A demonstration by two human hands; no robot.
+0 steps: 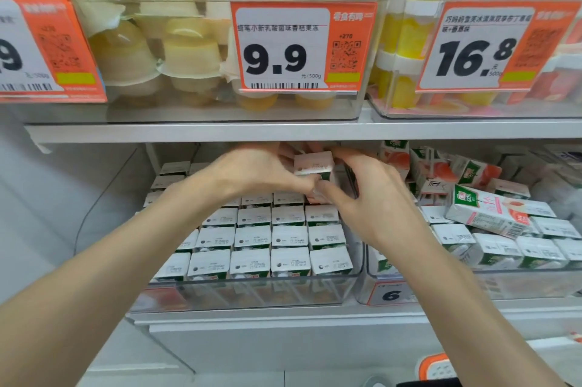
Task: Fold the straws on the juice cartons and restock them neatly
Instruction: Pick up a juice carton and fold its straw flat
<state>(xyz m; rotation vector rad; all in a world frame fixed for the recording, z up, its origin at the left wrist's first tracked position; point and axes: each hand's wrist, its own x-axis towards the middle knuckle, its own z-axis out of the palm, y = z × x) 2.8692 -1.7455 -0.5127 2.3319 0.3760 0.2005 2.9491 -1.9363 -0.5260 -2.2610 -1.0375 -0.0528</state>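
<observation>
A small white and green juice carton (pixel 313 164) is held up at the back of the lower shelf, just under the shelf above. My left hand (pixel 255 171) grips its left side with curled fingers. My right hand (pixel 362 194) holds its right side, thumb and fingertips meeting my left thumb under the carton. Whether a straw is on it cannot be seen. Below my hands, several cartons stand in tidy rows inside a clear bin (pixel 252 290).
A second clear bin (pixel 519 282) to the right holds several cartons lying in disorder, one carton (pixel 488 213) on top on its side. The upper shelf edge (pixel 283 131) hangs low over my hands; jelly cups and orange price tags (pixel 299 46) fill it.
</observation>
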